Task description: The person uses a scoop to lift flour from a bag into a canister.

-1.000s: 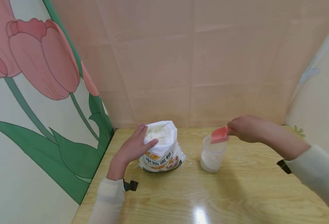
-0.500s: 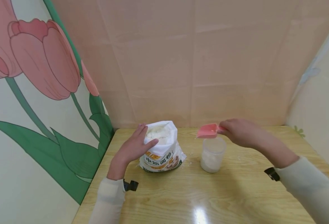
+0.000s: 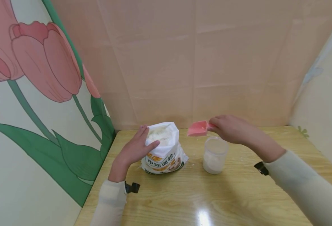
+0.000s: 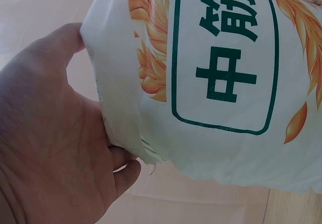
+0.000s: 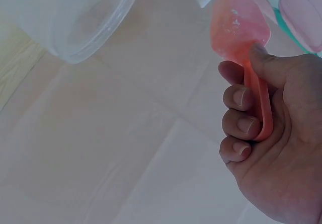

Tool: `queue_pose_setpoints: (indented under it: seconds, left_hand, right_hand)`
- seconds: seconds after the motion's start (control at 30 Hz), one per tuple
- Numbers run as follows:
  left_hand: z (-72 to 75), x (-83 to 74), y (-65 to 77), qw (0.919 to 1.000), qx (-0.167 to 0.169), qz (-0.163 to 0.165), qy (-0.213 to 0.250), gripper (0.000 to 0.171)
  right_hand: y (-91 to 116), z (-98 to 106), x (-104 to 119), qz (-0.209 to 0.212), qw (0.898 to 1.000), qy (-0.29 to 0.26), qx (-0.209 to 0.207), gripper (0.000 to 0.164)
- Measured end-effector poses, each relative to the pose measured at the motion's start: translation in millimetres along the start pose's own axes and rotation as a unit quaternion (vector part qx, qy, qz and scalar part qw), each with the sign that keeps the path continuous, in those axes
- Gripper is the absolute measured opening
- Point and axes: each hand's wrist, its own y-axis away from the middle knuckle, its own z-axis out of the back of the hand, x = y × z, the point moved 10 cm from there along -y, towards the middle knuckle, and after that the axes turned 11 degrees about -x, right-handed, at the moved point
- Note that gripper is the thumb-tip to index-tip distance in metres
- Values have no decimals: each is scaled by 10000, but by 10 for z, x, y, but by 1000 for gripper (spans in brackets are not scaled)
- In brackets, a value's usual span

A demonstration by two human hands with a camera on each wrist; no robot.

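Observation:
An opened white flour bag [image 3: 163, 150] with dark lettering stands on the table, flour showing in its mouth. My left hand [image 3: 136, 147] holds the bag's rim at the left, thumb toward the front; the left wrist view shows some fingertips passing behind the rim. A small pink scoop [image 3: 197, 128] is in my right hand [image 3: 229, 128], its handle wrapped by the curled fingers. It hangs in the air between the bag and a clear plastic jar [image 3: 215, 155], a little above the jar's height. White specks cling to the scoop's bowl [image 5: 236, 25]. The uncovered jar holds flour in its lower part.
The wooden table [image 3: 166, 201] has a little spilled flour between bag and jar. A plain pinkish sheet [image 3: 194, 62] hangs behind it. On the left stands a tulip-printed panel [image 3: 41, 150], and a pale flower-printed one [image 3: 321, 103] rises on the right.
My right hand has carried the scoop leftward from over the jar toward the bag, levelling it from its downward tilt. The left hand, bag and jar have stayed in place.

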Motion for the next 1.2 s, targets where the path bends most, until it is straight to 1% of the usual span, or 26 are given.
queue_pose_setpoints:
  seconds: [0.3,0.57,0.67,0.8,1.0,1.2]
  left_hand:
    - [-7,2,-10,9999,-51,-122,-58,105]
    - [3,3,3,9999,4,-108,-94,105]
    - [12,0,6,9999,15,-102,-103,106]
    - [26,4,15,9999,6,-91,-123,106]
    - [39,5,22,9999,-34,-113,-116,105]
    - [54,-3,20,9999,-35,-131,-85,105]
  right_hand:
    - [-192,0,126,2,10000,9,12,21]
    - [-374,63,309,257,9996,74,-92,19]
    - [-454,52,373,237,9996,139,22,19]
    - [-558,-17,463,180,9989,340,263,19]
    - [-685,-144,620,339,9967,518,519,19]
    - [-793,-266,720,433,9938,620,820,22]
